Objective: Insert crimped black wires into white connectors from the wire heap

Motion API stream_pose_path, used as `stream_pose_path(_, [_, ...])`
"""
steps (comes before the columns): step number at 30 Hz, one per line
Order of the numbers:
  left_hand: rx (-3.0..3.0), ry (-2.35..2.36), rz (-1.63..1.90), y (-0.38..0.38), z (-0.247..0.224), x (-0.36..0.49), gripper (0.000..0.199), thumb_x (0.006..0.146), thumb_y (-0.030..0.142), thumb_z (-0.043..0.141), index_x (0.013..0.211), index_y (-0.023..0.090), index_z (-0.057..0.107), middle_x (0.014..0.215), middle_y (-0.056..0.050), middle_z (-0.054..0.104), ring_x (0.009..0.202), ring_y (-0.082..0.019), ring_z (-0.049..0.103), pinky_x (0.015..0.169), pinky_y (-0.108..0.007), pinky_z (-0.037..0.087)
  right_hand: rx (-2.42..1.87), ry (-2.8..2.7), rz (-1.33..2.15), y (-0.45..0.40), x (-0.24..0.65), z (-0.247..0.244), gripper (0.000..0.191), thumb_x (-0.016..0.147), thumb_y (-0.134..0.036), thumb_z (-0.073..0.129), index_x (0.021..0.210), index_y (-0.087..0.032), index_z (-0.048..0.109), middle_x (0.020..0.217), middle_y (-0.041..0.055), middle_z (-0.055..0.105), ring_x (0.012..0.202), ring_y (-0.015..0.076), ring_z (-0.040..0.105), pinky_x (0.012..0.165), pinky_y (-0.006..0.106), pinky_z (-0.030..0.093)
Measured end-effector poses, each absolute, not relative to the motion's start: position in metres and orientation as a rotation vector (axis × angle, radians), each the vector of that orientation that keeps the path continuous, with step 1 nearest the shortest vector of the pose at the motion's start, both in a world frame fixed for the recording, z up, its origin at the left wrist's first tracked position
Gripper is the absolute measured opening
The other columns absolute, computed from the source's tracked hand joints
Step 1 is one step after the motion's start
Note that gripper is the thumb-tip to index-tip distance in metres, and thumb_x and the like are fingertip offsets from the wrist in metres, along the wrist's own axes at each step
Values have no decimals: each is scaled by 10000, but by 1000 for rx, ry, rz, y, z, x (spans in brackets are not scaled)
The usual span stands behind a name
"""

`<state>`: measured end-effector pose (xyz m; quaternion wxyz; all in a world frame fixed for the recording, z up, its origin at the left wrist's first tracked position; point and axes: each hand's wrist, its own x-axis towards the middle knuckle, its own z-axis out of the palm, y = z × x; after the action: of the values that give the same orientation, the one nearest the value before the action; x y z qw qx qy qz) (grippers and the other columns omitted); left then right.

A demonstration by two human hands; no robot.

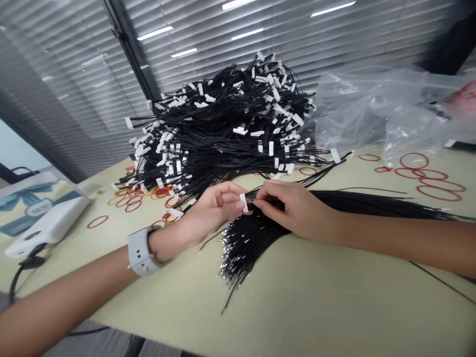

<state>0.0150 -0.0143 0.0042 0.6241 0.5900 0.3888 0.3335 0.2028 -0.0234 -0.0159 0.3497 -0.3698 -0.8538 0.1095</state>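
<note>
The left hand (223, 203) is pinching a small white connector (244, 203) between thumb and fingers, so the connector is sitting at its fingertips, on the side facing the right hand (293, 208). The right hand is holding its thumb and forefinger close together just beside the connector; whether they are closing on a wire is too small to tell. Under and in front of the two hands, a bundle of black wires (256, 238) is lying on the table (320, 302), its metal-tipped ends fanning out below the connector and its length running rightward beneath the right forearm. Beyond the hands, a large heap of black cables (223, 124) with white connectors is resting near the window blinds (297, 34).
</note>
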Motion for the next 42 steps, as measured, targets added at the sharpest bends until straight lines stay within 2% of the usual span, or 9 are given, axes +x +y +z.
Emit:
stream_pose_path(8, [1461,861,781,-8,3,15,139,729,62,579,837,121,513,729,-13,628,690,-90,595,663,-200,438,-978,-2154,326,-21,201,-13,140,828,-232,460,723,-160,517,650,-25,502,582,63,426,554,203,315])
stream_pose_path(15, [1394,996,869,-1,0,14,64,766,77,538,818,108,516,765,-33,616,700,-80,580,702,-218,425,-1031,-2082,269,8,226,11,154,833,-291,464,759,-174,532,683,-8,513,607,85,437,546,219,325])
stream_pose_path(20, [1435,993,853,0,-4,11,88,745,96,553,819,130,518,748,-21,595,712,-99,573,703,-248,413,-981,-1926,-46,43,248,32,133,843,-278,441,801,-180,522,638,-6,483,540,90,400,532,242,309])
stream_pose_path(24, [1481,1007,840,0,-5,10,115,720,105,568,817,140,517,759,-17,590,716,-106,565,709,-261,407,-747,-2095,-246,45,238,37,132,838,-252,447,798,-189,556,691,12,542,607,108,463,585,249,345])
stream_pose_path(27, [1496,1000,832,-1,-4,10,126,712,117,575,821,136,515,752,-16,586,700,-100,551,697,-254,400,-581,-2318,-119,15,216,26,157,857,-228,409,834,-189,559,761,18,559,680,107,493,627,237,372])
stream_pose_path(31, [1491,1005,821,-3,-2,11,127,713,121,572,825,135,513,703,-3,565,643,-86,522,639,-235,380,-815,-2347,258,-32,196,4,180,877,-184,362,860,-183,540,821,24,524,757,101,481,678,224,381])
stream_pose_path(35, [1543,969,802,-4,-2,12,126,719,115,560,832,139,511,684,7,559,607,-78,499,579,-216,347,-968,-2224,377,-34,194,-8,174,867,-208,399,819,-180,563,795,16,529,737,101,481,673,232,375])
stream_pose_path(42, [1603,945,766,-4,-1,12,108,727,103,548,818,135,500,697,6,562,629,-80,502,588,-217,345,-1151,-2091,480,-15,194,-10,135,794,-229,492,731,-167,594,740,3,578,664,94,496,600,231,361])
